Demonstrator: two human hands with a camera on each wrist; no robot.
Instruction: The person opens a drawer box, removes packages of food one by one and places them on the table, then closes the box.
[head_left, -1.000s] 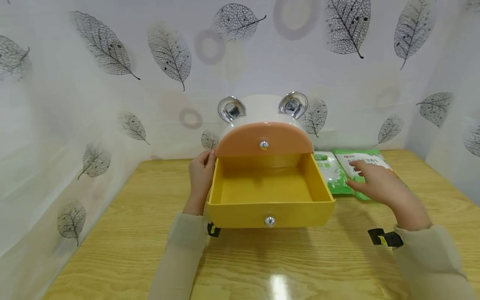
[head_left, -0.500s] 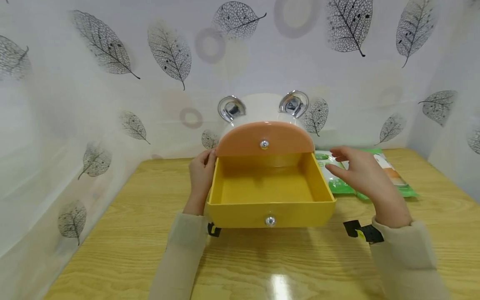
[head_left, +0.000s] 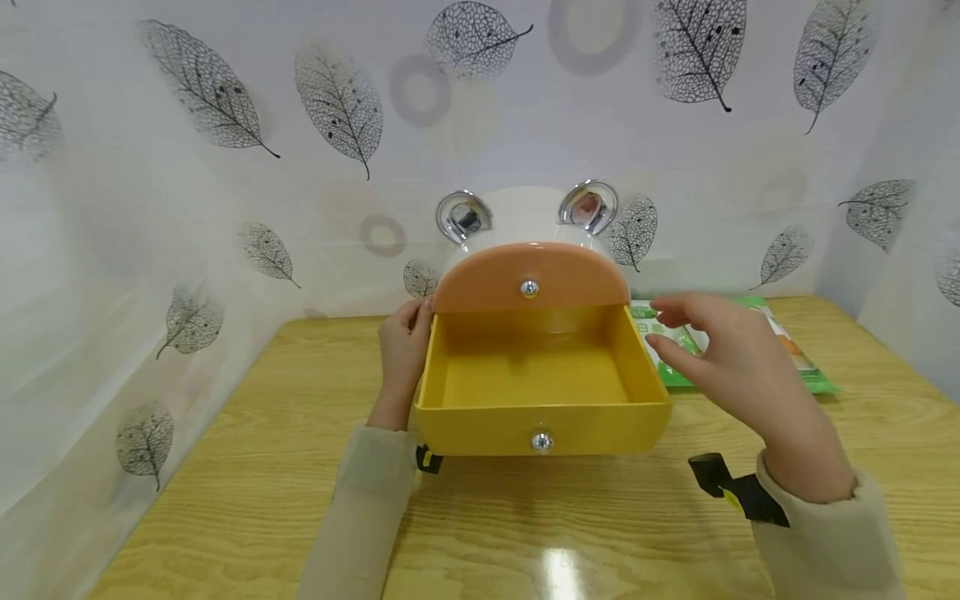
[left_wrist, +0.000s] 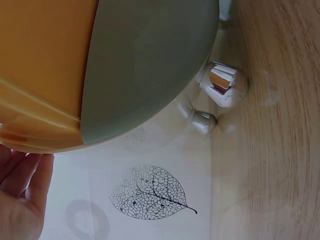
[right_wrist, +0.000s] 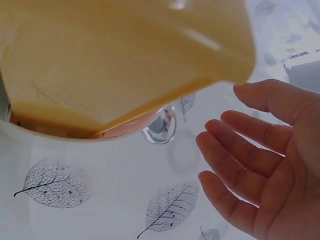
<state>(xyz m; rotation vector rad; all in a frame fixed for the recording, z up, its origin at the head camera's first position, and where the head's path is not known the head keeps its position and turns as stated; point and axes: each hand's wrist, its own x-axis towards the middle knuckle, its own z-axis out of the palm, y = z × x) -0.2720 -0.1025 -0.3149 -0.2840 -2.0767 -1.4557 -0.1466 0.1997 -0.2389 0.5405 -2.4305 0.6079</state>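
A small drawer cabinet (head_left: 525, 212) with a white rounded top stands on the table. Its orange upper drawer (head_left: 480, 283) is closed. Below, the yellow drawer (head_left: 480, 429) is pulled well out, with nothing visible inside. My left hand (head_left: 403, 342) rests its fingertips against the cabinet's left side; in the left wrist view, the left fingers (left_wrist: 42, 177) press on its outer wall, fairly straight. At the drawer's right side, my right hand (head_left: 731, 358) hovers with relaxed, spread fingers. Nothing lies in its palm in the right wrist view. A grey-green lower front (left_wrist: 145, 70) shows in the left wrist view.
Green-and-white packets (head_left: 813, 375) lie on the table right of the cabinet, partly behind my right hand. Two round chrome pieces (head_left: 463, 218) stick up from the cabinet's top. Metal feet (left_wrist: 225, 85) carry it. A leaf-patterned curtain surrounds the wooden table (head_left: 315, 500).
My right hand has moved left from above the packets toward the drawer's right side, then shifted only slightly. The left hand and the drawer have stayed in place.
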